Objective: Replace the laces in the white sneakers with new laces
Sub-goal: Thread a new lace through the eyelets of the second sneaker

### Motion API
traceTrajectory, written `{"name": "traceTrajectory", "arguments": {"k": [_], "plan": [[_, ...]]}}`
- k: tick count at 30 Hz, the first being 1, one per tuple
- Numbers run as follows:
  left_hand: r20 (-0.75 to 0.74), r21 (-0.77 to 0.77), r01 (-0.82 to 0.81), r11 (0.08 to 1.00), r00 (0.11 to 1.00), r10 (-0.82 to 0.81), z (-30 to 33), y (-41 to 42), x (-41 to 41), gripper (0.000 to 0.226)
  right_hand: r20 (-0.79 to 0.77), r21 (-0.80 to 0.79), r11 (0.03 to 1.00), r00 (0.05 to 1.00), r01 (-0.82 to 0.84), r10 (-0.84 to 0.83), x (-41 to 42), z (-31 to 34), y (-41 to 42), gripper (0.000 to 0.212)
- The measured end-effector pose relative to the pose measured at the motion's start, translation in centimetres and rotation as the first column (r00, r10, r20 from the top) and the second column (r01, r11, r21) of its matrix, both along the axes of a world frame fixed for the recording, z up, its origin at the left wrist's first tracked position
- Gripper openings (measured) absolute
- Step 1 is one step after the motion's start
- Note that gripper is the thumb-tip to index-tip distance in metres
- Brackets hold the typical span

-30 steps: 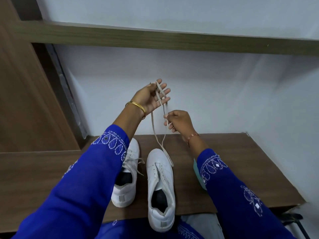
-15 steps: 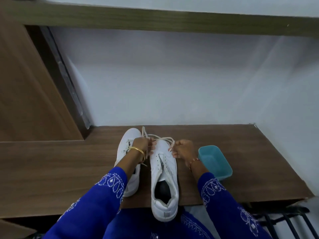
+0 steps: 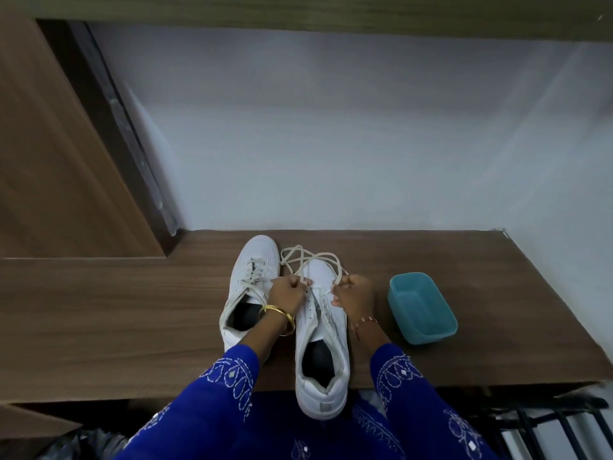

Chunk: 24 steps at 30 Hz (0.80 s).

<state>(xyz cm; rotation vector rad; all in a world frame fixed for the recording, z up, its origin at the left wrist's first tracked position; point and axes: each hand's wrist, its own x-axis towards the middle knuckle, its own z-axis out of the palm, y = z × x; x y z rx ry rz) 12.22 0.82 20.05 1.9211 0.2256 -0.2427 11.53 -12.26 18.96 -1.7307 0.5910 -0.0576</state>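
- Left hand (image 3: 288, 291) curled into a fist, pinching one end of the lace (image 3: 310, 258) right at the forefoot eyelets of the right-side sneaker (image 3: 321, 340).
- Right hand (image 3: 354, 291) also curled, pinching the other lace end just across the tongue from the left hand; a small white tip pokes out near its fingertips (image 3: 334, 288).
- Slack lace loops and crosses just beyond both grips, lying over the toe cap and the wooden bench (image 3: 132, 310).
- Upper eyelets on this shoe, nearer than the grips, look bare; its heel overhangs the bench edge.
- Left-side sneaker (image 3: 247, 287) sits just outside the left hand, touching or nearly touching the other shoe, laced, laces loose.
- Teal tub (image 3: 422, 308) sits near the right hand, on its outer side; looks empty.
- Step, judging: threading at the lowest eyelets, early for this shoe. Can't tell whether the lace is old or new.
- Next move likely needs: even the ends, then feed each tip through the opposite eyelet, without twisting.
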Motion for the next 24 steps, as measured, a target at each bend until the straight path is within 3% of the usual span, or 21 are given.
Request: {"name": "traceTrajectory", "arguments": {"k": [10,15,18,20,24], "plan": [[0.048,0.111,-0.071,0.991,0.997,0.066,-0.5,-0.1,-0.8,0.010,0.081,-0.197,0.980,0.996,-0.026,0.043,0.3,-1.1,0.6,0.033],[0.128,0.157,-0.070,0.985,0.991,0.050,0.1,-0.1,-1.8,0.027,0.075,-0.281,0.956,0.991,-0.085,0.110,0.1,-1.3,0.6,0.016],[0.231,0.289,-0.030,0.957,0.972,-0.039,-0.4,-0.1,-1.8,0.021,0.035,-0.222,0.973,0.997,-0.065,0.075,0.6,-1.7,0.5,0.026],[0.231,0.399,0.031,0.916,0.964,-0.133,-0.3,-0.3,-1.9,0.014,0.006,-0.186,0.982,0.999,-0.039,0.041,0.7,-1.8,0.6,0.029],[0.172,0.633,0.127,0.764,0.939,-0.299,0.4,-0.9,-1.9,0.025,-0.014,-0.167,0.986,1.000,-0.018,0.016,0.8,-2.0,0.6,0.033]]}}
